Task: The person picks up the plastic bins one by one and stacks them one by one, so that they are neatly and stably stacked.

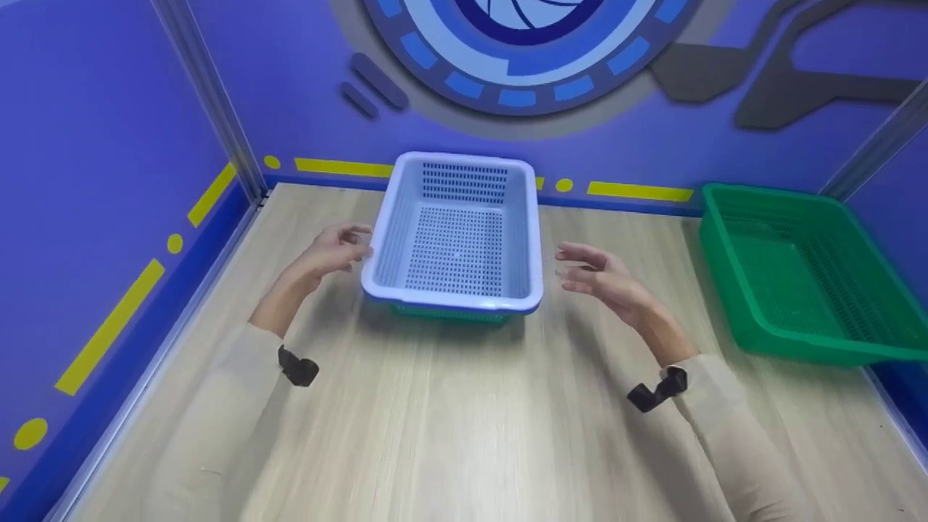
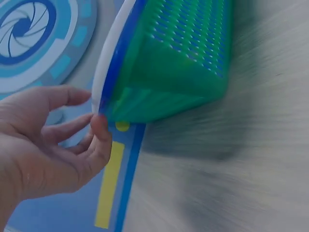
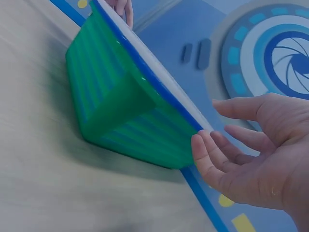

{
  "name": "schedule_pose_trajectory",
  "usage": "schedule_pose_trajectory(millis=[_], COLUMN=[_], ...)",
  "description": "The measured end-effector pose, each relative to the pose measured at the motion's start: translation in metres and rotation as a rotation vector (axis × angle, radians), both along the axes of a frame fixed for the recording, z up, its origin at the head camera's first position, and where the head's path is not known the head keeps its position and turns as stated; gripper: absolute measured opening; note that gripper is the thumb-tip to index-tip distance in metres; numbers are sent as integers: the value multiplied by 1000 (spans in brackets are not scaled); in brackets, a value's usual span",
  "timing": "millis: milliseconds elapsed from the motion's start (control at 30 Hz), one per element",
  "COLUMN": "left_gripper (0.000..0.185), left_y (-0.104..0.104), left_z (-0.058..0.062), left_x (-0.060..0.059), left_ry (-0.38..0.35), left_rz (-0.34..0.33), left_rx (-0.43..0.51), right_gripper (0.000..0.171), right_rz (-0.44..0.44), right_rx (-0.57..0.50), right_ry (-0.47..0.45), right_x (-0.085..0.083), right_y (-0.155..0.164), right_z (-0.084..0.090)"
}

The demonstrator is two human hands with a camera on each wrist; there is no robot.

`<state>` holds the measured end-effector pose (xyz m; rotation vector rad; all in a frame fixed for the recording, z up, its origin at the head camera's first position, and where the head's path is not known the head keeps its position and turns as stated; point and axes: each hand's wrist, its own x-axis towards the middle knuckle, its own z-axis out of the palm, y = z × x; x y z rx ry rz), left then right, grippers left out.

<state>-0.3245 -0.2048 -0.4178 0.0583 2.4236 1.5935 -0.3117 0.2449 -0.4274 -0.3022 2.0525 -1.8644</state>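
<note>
A stack of nested perforated baskets stands near the back wall in the head view. On top is a pale white-lavender basket (image 1: 457, 246). A blue rim (image 3: 145, 70) shows just below its edge, and a green basket (image 2: 174, 72) forms the outside. My left hand (image 1: 333, 250) is at the stack's left side, loosely curved, fingertips right at the rim; whether they touch it I cannot tell. Off the right side, my right hand (image 1: 605, 279) stands a small gap away, its fingers loosely bent and holding nothing.
Another green basket (image 1: 812, 290) stands at the right of the wooden table (image 1: 464, 420). Blue printed walls (image 1: 304, 87) enclose the back and sides, with metal corner posts (image 1: 210, 101). Each wrist wears a black strap mount (image 1: 297, 367).
</note>
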Motion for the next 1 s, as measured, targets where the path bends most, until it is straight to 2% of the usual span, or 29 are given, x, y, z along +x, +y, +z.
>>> schedule_pose_trajectory(millis=[100,167,267,367,500,600,733,833,900,1000], left_gripper=[38,33,29,26,24,26,27,27,27,27], left_y=[17,31,57,88,137,175,219,247,263,286], left_z=[12,19,30,39,46,51,53,52,50,46], left_x=[-2,-3,-3,-2,1,4,8,9,10,10], left_ry=[100,163,224,269,284,277,279,267,260,287], left_rz=[33,29,-29,-130,-273,-380,-509,-567,-590,-613], left_rx=[-83,-106,-110,-83,-37,-37,-53,-30,-11,-8], right_gripper=[52,50,48,48,43,38,36,39,43,51], right_rz=[-9,-16,-39,-114,-225,-254,-267,-284,-303,-338], right_rx=[19,30,17,-13,-108,-193,-237,-216,-159,-100], right_ry=[25,42,41,12,-18,-17,-4,0,12,25], right_x=[1,2,4,7,11,15,22,28,32,35], right_y=[24,41,69,95,132,162,200,225,240,262], right_z=[7,12,21,32,46,56,64,67,67,65])
